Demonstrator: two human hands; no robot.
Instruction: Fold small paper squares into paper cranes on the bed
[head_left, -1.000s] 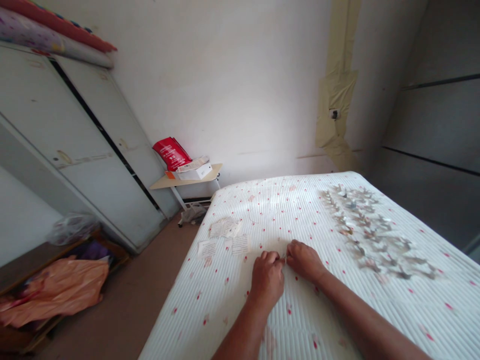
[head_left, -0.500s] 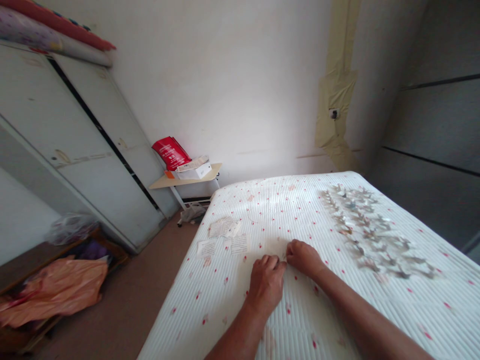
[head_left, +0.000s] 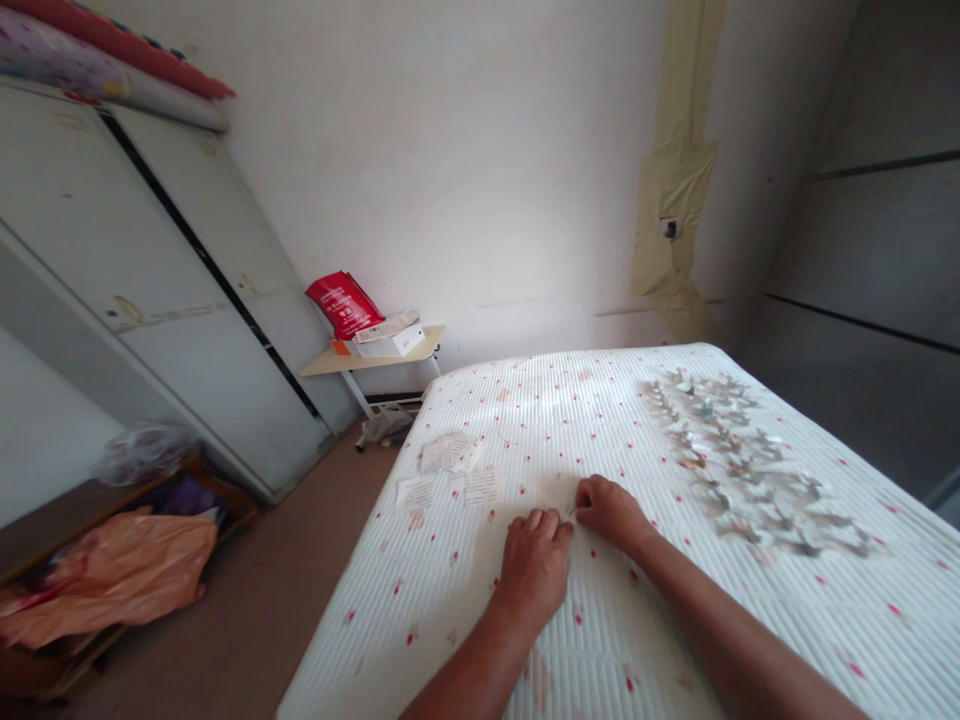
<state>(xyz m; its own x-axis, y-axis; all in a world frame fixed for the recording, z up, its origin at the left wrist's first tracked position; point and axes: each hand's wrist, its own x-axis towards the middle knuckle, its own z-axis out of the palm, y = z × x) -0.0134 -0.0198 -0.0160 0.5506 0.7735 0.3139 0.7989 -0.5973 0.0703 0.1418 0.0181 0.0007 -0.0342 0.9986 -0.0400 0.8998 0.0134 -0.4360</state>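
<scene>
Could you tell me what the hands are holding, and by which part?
The fingertips of the left hand and right hand seem to pinch a small pale item, too small to tell what it is or which part is held.

i'm watching through the single camera worn on the person's head, which sits above the near end of a white ribbed mattress with red flecks (head_left: 525,400) and tilts forward and down. it looks closely at the left hand (head_left: 534,570) and right hand (head_left: 611,515), and its wide view reaches the off-white plaster wall (head_left: 480,150).
</scene>
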